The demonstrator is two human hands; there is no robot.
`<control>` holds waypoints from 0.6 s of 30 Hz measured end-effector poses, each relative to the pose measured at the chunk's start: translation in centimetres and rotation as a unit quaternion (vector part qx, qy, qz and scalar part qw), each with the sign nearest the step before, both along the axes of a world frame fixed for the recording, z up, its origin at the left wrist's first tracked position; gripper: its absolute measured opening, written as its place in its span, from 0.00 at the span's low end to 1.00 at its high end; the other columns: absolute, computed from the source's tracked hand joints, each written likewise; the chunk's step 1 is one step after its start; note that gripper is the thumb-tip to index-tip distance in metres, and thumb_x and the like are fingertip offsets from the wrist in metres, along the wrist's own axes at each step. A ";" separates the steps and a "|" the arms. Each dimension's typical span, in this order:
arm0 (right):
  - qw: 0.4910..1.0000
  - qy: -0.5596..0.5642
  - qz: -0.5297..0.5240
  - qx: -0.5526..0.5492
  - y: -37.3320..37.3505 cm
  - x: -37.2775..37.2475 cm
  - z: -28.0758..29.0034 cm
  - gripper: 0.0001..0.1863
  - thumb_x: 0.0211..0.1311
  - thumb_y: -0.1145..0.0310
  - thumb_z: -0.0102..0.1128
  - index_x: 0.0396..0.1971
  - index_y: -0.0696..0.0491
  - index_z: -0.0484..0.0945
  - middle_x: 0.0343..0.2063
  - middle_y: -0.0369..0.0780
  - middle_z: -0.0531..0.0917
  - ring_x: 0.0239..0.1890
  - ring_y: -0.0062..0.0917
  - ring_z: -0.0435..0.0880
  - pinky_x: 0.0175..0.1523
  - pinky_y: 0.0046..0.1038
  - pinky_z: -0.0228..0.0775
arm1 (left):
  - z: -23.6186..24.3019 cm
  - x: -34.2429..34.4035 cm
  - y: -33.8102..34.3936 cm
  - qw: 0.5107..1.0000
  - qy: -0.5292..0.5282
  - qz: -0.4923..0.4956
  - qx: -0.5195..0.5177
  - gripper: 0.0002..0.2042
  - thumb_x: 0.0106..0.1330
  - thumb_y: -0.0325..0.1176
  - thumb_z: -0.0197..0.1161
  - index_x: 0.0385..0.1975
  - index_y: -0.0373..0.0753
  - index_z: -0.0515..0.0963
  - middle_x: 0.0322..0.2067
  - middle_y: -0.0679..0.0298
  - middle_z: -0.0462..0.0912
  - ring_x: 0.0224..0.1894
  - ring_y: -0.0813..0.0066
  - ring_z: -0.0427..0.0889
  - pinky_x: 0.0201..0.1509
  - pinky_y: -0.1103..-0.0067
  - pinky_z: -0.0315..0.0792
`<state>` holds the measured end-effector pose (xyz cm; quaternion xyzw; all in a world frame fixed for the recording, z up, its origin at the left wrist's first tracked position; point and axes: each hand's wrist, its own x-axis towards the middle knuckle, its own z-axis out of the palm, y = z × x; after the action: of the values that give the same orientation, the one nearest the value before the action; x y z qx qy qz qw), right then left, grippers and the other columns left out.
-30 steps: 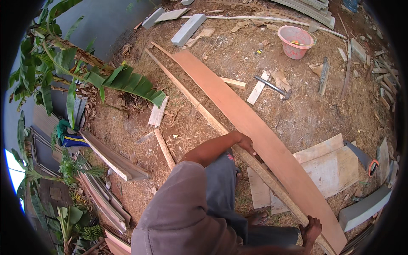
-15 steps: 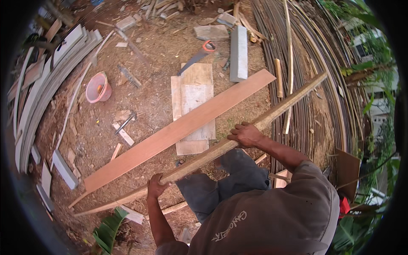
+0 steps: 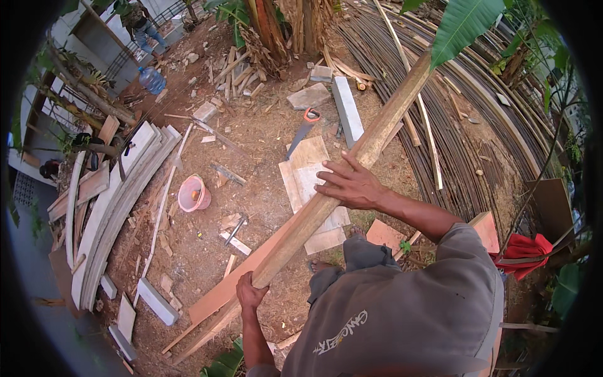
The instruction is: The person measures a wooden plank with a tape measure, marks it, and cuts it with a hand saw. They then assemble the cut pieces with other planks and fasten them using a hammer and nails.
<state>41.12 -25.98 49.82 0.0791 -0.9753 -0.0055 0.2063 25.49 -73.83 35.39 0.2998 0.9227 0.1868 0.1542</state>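
A long, rough wooden beam [image 3: 292,235] crosses diagonally in front of me, above a reddish plywood strip [image 3: 229,283]. My left hand [image 3: 251,292] grips the beam toward its lower left. Farther up, my right hand [image 3: 352,185] lies over the same beam with spread fingers curled over its far edge. Behind the beam are pale board offcuts [image 3: 295,182] and a hand saw [image 3: 298,137] with an orange handle. A hammer [image 3: 235,227] lies on a short wood piece to their left. Leaves hide the beam's far end.
Long dark strips [image 3: 452,144] lie at right, beside red cloth [image 3: 524,254]. Pale stacked boards [image 3: 113,213], a pink bucket [image 3: 193,193] and concrete blocks [image 3: 157,298] are at left. Banana trunks [image 3: 270,31] stand behind; another person [image 3: 147,31] is at upper left.
My view has swung round and lifted, showing more yard. The beam is now tilted more steeply, overlapping the plywood strip. My right hand is on it higher in view, fingers more spread.
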 end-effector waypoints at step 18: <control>0.705 -0.193 0.461 -0.504 -44.7 -20.2 11.0 0.48 0.61 0.59 0.72 0.76 0.47 0.54 0.59 0.47 0.77 0.57 0.37 0.80 0.57 0.39 0.76 | 55.7 -0.4 -6.0 0.699 0.670 0.141 0.208 0.42 0.38 0.58 0.84 0.50 0.35 0.77 0.40 0.53 0.83 0.46 0.56 0.82 0.51 0.61 0.74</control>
<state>20.93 -70.63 60.77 0.4020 -0.6934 0.5980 -0.0003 25.11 -79.79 91.05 0.2367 0.7512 0.1437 -0.5992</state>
